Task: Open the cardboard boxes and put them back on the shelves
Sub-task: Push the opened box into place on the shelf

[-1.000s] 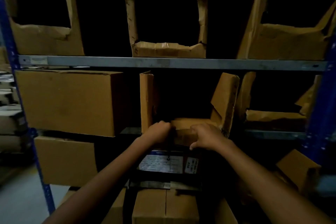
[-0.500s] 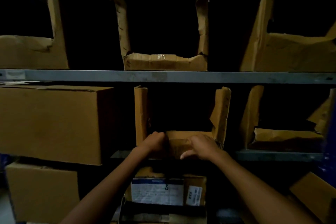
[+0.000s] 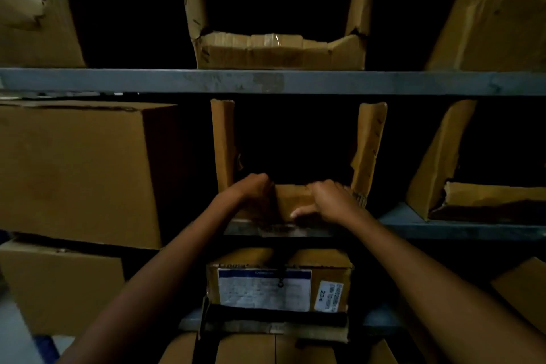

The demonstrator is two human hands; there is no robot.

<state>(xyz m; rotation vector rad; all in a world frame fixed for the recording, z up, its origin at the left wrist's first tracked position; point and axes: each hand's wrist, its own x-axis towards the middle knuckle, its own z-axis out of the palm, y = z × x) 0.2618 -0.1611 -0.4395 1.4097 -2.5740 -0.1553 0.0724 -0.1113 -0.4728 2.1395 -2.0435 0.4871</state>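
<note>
An opened cardboard box [image 3: 369, 142] with its front cut away sits on the middle shelf [image 3: 443, 229], straight ahead. Both hands hold its low front lip. My left hand [image 3: 255, 189] curls over the lip's left end. My right hand [image 3: 328, 201] grips the lip's right part, thumb pressed against the front face. The box's inside is dark. A closed box [image 3: 74, 168] stands to its left on the same level. Another closed box with white labels [image 3: 277, 284] sits on the shelf below.
Cut-open boxes fill the upper shelf [image 3: 266, 81]: one at the left [image 3: 44, 32], one in the centre [image 3: 277, 50], one at the right [image 3: 487, 32]. Another open box [image 3: 437, 162] stands at the middle shelf's right. A closed box [image 3: 59, 287] sits lower left.
The box moved back from the shelf's front edge into the middle shelf with both hands on its front lip. The view drew closer to the shelves.
</note>
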